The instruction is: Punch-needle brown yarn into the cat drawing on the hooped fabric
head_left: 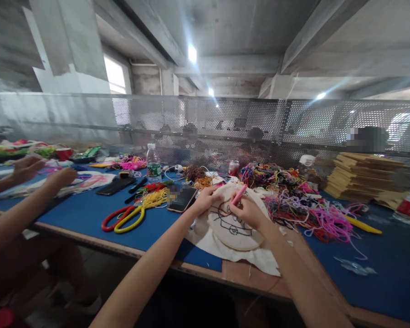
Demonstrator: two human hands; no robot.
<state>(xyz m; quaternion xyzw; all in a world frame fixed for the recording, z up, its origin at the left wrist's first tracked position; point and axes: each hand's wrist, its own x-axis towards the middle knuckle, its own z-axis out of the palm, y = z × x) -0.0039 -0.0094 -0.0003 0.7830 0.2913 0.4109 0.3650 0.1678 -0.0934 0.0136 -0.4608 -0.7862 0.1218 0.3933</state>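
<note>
A round embroidery hoop point(235, 247) with white cloth lies at the table's front edge, dark line drawing on its face. Spare cloth point(205, 239) spreads out from under it. My left hand point(207, 199) grips the hoop's upper left rim. In my right hand point(248, 212) is a pink punch needle point(239, 194), pinched between the fingers and tilted over the cloth. Its tip is hidden by my fingers. Brown yarn point(222, 210) runs across the cloth between my hands. Just left of my left hand lies a phone point(182, 199).
Red-and-yellow-handled scissors point(130, 219) lie left, beside yellow yarn point(153, 198). Tangled yarn point(314, 214) heaps up at right, with a yellow tool point(365, 225) and stacked brown envelopes point(362, 175). A bottle point(153, 163) stands behind. At far left, a co-worker's hands point(59, 176) hover over cloth.
</note>
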